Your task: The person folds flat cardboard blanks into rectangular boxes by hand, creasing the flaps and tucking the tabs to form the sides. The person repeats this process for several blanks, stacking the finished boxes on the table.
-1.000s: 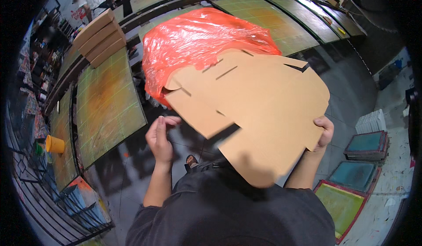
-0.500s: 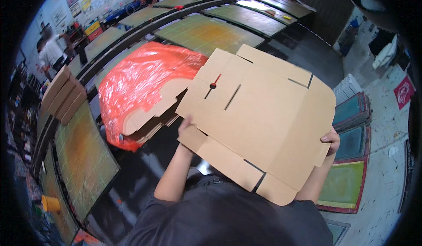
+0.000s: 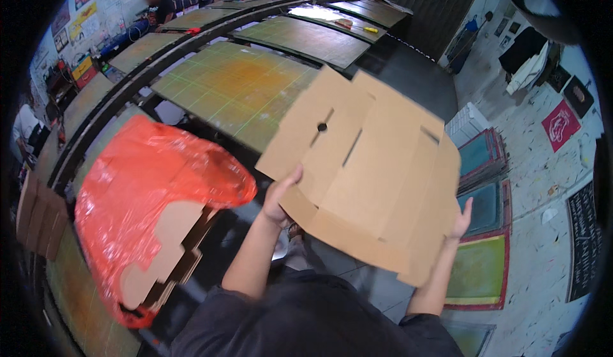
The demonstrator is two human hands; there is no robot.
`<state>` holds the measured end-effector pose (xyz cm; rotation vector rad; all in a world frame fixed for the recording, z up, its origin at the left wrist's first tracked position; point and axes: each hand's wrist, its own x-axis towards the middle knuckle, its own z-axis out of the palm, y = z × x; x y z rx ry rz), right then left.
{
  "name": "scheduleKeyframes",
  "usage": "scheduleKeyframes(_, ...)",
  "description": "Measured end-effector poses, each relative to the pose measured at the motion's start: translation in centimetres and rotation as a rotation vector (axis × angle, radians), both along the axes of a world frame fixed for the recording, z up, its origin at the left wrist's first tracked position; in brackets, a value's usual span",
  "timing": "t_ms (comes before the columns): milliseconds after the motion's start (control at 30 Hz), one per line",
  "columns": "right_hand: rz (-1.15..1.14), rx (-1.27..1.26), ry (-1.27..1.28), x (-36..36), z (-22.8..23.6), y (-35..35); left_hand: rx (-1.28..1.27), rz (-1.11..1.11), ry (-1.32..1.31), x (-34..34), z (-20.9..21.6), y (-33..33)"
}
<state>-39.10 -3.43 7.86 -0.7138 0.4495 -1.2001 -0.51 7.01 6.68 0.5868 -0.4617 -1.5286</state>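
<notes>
Die-cut cardboard sheet (image 3: 377,172) held up between two hands.
The left hand (image 3: 278,202) pinches its near-left edge, thumb uppermost, other fingers mostly hidden; the right hand (image 3: 458,221) rests against the right edge, fingers extended, ungripped. Left of both, a red plastic bag (image 3: 147,172) contains more cardboard (image 3: 175,234).
</notes>
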Motion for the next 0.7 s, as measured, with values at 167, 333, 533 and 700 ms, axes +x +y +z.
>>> scheduleKeyframes(167, -0.324, 0.006, 0.149, 6.4, -8.1, -13.5, -0.336, 0.065, 0.3, 0.8, 2.5, -13.3)
scheduleKeyframes(333, 0.258, 0.324, -0.355, 17.7, -7.9, -20.9, -0.121, 0.222, 0.139, 0.1, 2.4, -21.7)
scheduleKeyframes(533, 0.191, -0.056, -0.302, 16.1, -2.0, -27.1, 0.14, 0.231, -0.195, -4.3, -1.9, -31.0)
scheduleKeyframes(700, 0.146, -0.104, -0.352, 10.7, -5.6, -35.8, 0.162, 0.2, -0.683, -7.8, -3.7, -39.4)
